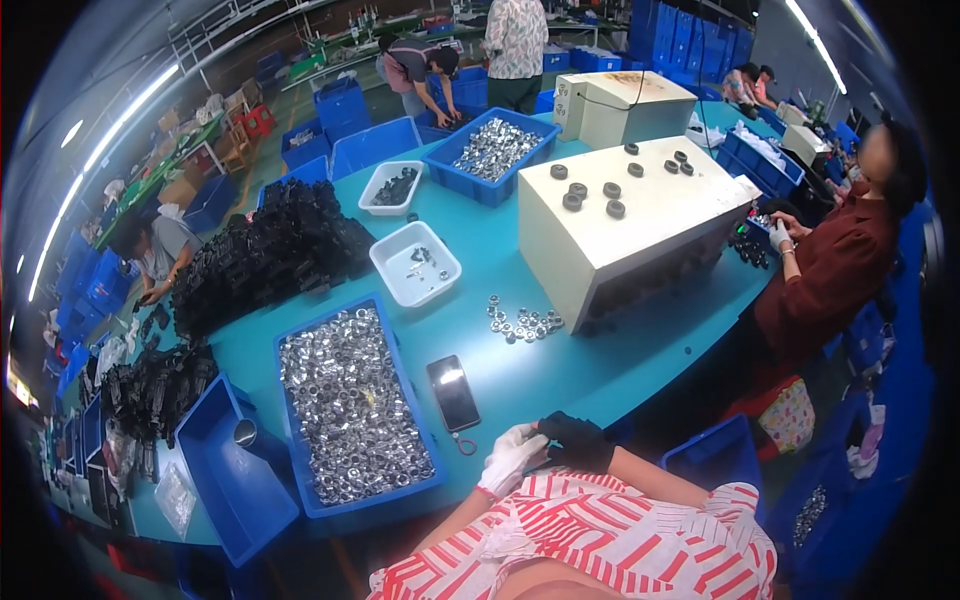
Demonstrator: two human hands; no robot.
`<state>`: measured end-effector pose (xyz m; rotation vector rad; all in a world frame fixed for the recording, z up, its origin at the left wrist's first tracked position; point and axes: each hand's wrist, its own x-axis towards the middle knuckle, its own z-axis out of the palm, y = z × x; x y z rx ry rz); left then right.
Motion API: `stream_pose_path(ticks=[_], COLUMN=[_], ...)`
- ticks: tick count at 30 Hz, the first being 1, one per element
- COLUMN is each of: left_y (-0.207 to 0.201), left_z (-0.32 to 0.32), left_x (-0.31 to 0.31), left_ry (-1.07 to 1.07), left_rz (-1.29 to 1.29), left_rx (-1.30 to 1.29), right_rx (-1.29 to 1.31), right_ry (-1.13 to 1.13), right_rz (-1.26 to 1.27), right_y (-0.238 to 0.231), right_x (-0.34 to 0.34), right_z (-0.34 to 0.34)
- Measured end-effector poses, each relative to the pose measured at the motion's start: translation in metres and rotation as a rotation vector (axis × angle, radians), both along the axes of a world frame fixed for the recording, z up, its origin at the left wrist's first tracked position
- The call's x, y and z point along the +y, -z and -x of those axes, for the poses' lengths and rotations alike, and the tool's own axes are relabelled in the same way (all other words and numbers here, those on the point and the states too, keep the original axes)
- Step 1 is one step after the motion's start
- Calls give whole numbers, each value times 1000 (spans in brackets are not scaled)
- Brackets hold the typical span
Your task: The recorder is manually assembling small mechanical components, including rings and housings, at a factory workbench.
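At the table's near edge my two gloved hands meet in front of my striped top. My left hand [512, 462], in a white glove, has its fingers closed and pressed against the other glove. My right hand [577, 442], in a black glove, curls its fingers in toward the left one. Whatever lies between them, if anything, is hidden. Just left of the hands, a dark phone [454, 393] with a red ring strap [465, 444] rests on the teal table [480, 340]. Beyond it sits a loose cluster of small shiny metal rings [523, 326].
A blue crate [283, 400] full of metal parts stands left, beside an emptier blue bin [235, 480]. White tubs [416, 264] and a black heap [270, 240] lie farther back. A cream machine box [640, 205] carries several dark rings. A co-worker [840, 250] works at right.
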<state>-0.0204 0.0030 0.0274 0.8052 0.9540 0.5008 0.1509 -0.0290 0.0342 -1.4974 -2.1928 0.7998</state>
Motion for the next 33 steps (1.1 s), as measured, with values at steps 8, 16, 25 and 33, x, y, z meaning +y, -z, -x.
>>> stream_pose_path(ticks=[8, 16, 25, 33], left_y=[-2, -18, -16, -12], left_z=[-40, -48, 42, 107], left_x=[-16, -18, 33, 78], left_ry=[-30, -189, -61, 249], left_rz=[49, 95, -386, -460], left_rx=[123, 161, 673, 793], right_rx=[84, 150, 86, -364], right_ry=[-112, -277, 213, 324], right_rz=[88, 168, -242, -20], right_y=[19, 30, 107, 126], right_x=[-1, 18, 81, 106], right_z=[-45, -57, -5, 19])
